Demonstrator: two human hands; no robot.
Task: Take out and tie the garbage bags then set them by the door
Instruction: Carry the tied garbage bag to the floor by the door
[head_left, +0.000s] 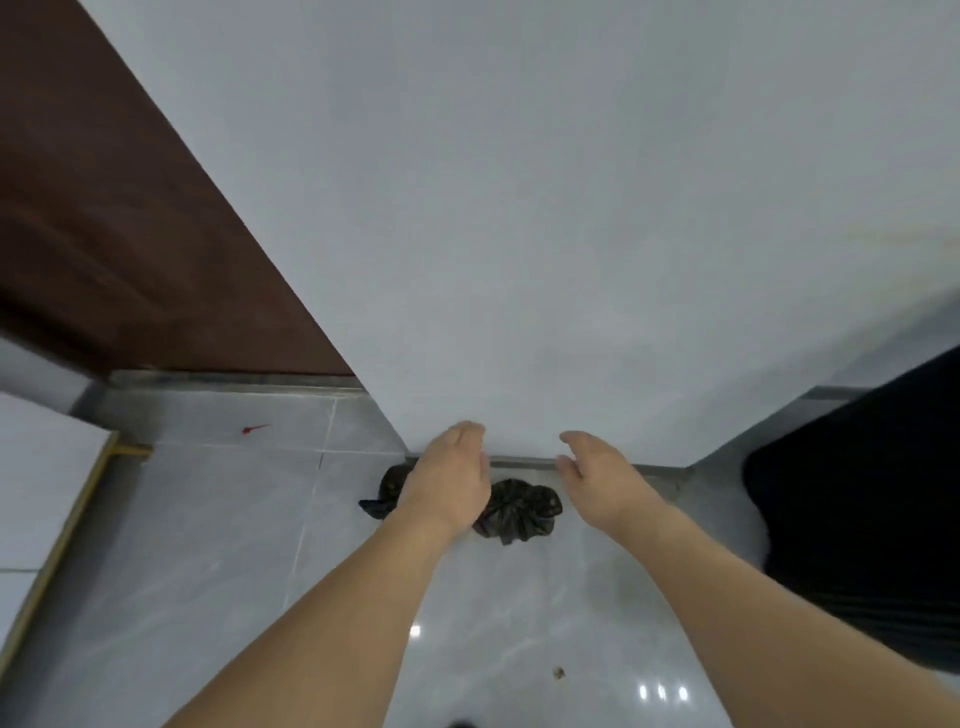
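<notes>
A tied black garbage bag (522, 506) lies on the grey tiled floor against the foot of the white wall. A second black bag (387, 491) lies just to its left, mostly hidden behind my left hand. My left hand (452, 475) hovers above the bags, fingers loosely apart, holding nothing. My right hand (597, 475) hangs open to the right of the bags, apart from them. The brown door (104, 208) stands at the left, around the wall's corner.
A large black object (857, 519) stands at the right by the wall. A white panel with a yellowish edge (47, 493) lies at the left. A small red scrap (254, 428) and a brown crumb (558, 673) lie on the floor.
</notes>
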